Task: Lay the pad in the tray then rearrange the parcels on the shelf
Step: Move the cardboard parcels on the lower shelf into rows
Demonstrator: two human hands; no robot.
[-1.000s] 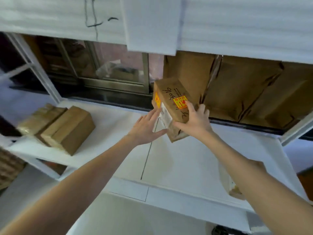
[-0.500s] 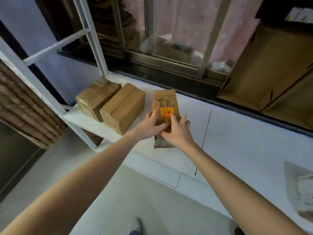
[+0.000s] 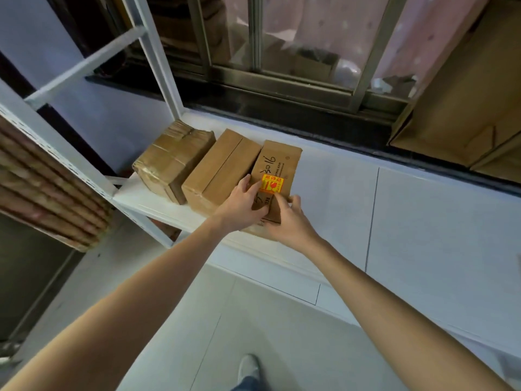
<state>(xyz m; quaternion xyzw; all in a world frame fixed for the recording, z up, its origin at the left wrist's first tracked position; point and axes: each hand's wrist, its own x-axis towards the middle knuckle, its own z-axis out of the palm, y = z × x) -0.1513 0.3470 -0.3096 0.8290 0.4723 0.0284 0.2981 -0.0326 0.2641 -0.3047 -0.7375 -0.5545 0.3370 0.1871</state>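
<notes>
- 3 brown cardboard parcels sit side by side on the white shelf (image 3: 332,198), at its left end, each a plain rectangular box.
- The left parcel (image 3: 172,162) is wrapped in glossy, wrinkled brown tape; its far end shows layered cardboard edges.
- The middle parcel (image 3: 222,170) is smooth matte cardboard with 1 straight seam along its top; it touches the boxes on both sides.
- The right parcel (image 3: 277,167) bears black handwriting reading "3016", a line of small print, and a bright yellow-and-red sticker (image 3: 271,184).
- The shelf is a flat, smooth white board with thin dark joint lines, carried by a white perforated metal frame (image 3: 56,153).
- The left hand (image 3: 242,204) lies on top of the right parcel, fingers spread and pressing its near left part, thumb by the sticker.
- The right hand (image 3: 284,221) cups the parcel's near right corner, fingers (image 3: 294,200) curled loosely against the side.
- No tray or pad is in view.
</notes>
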